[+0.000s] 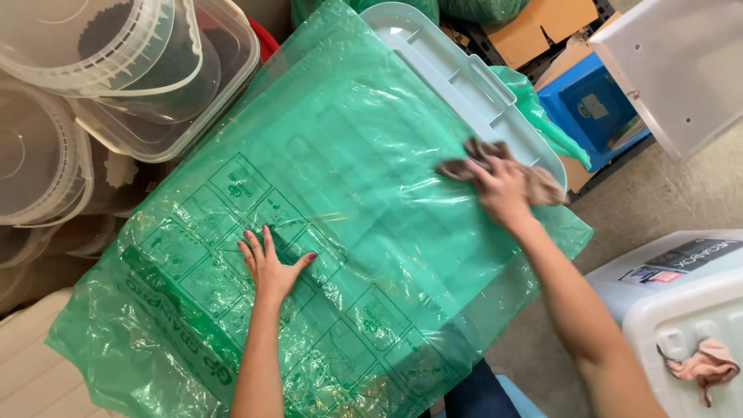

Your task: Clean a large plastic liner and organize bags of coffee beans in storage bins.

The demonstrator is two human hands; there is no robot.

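On pale blue bin lid [457, 73]: large green plastic bag [340, 232], spread flat, printed panels up. Left hand [269, 267]: fingers spread, palm pressed on bag near centre, pinning it. Right hand [503, 190]: closed on brown cloth [484, 159], at bag's far right edge. Step judged: wiping bag surface. Next stroke calls for steady hold, film kept taut. Clear tubs [116, 70] at left.

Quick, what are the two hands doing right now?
Left hand: open, pressed flat on the green bag.
Right hand: closed on a brown rag, at the bag's far edge.
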